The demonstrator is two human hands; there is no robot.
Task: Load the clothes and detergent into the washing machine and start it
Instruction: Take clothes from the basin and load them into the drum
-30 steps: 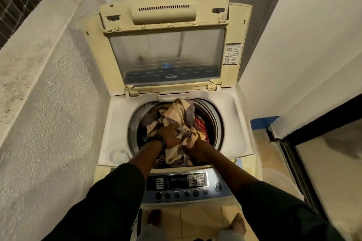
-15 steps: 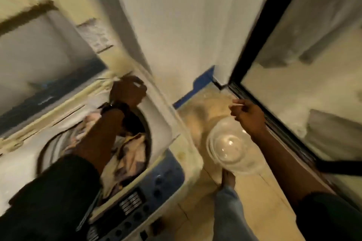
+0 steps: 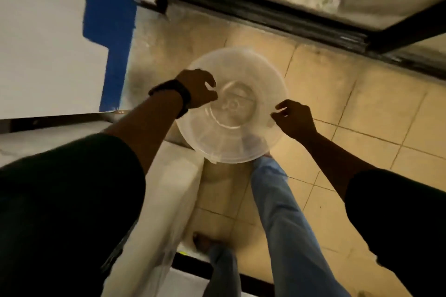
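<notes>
Over the tiled floor (image 3: 376, 113), the fingers (image 3: 209, 83) of the left hand (image 3: 196, 90) are loosely curled and a little parted, sitting at the left part of a clear round plastic basin (image 3: 233, 106); whether they grip its rim or only rest against it cannot be told through the blur. On the opposite side, the fingers (image 3: 281, 109) of the right hand (image 3: 295, 118) are drawn together at the basin's right edge, and they seem to pinch the rim, though the contact itself is hard to make out. The basin is seen from above between the two hands, transparent, with concentric rings at its bottom, and the floor tiles show through it. It looks empty as far as the frame allows. A dark watch (image 3: 179, 96) circles the left wrist, and both forearms run back into dark sleeves (image 3: 67, 200) at the lower corners of the view. Below the basin, a leg in light blue jeans (image 3: 284, 214) reaches down toward the floor, with a bare foot (image 3: 201, 240) showing beside a second jeans leg. At lower left, part of the pale washing machine (image 3: 173, 176) body stands just beside the legs; its drum and the clothes are out of view. Farther off, a white wall with a blue painted band (image 3: 108, 31) rises at upper left, and a dark sliding door track (image 3: 277, 17) crosses the top of the view.
</notes>
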